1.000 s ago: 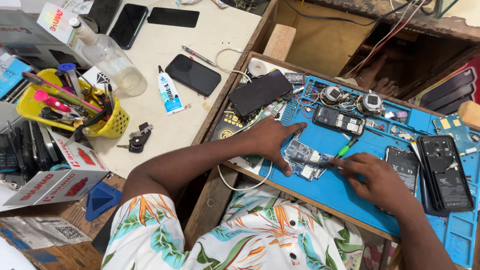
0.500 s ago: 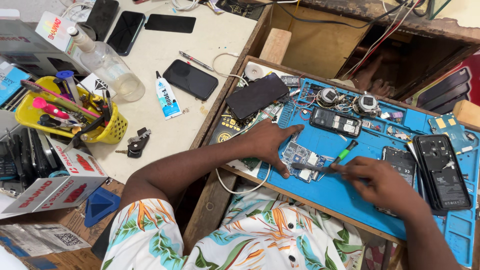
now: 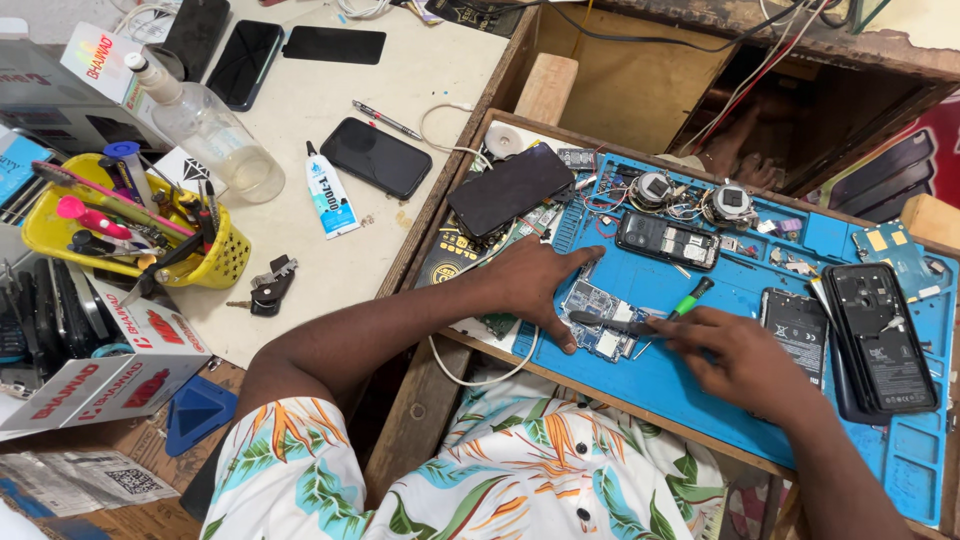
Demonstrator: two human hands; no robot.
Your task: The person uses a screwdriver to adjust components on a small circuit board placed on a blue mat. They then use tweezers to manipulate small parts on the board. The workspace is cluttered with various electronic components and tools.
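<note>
A pale desk (image 3: 300, 110) fills the left side; against its right edge sits a wooden tray lined with a blue work mat (image 3: 720, 390). On the mat's right end lie two opened phones (image 3: 880, 335) with their backs off, and along its far edge a smaller opened phone (image 3: 667, 241) and a dark phone (image 3: 510, 188) at the far left corner. At the desk's left edge stands a yellow basket (image 3: 225, 262) of tools, with a clear bottle (image 3: 205, 128) behind it and a white glue tube (image 3: 327, 192) to its right.

Near the mat's front edge lies a small circuit board (image 3: 600, 320). The left hand (image 3: 535, 280) presses flat beside it, fingers spread and open, thumb and forefinger framing the board's left side. The right hand (image 3: 740, 355) has its grip closed on dark tweezers (image 3: 610, 322), whose tips rest on the board. A green-handled screwdriver (image 3: 688, 298) lies just beyond the right hand's fingers.
</note>
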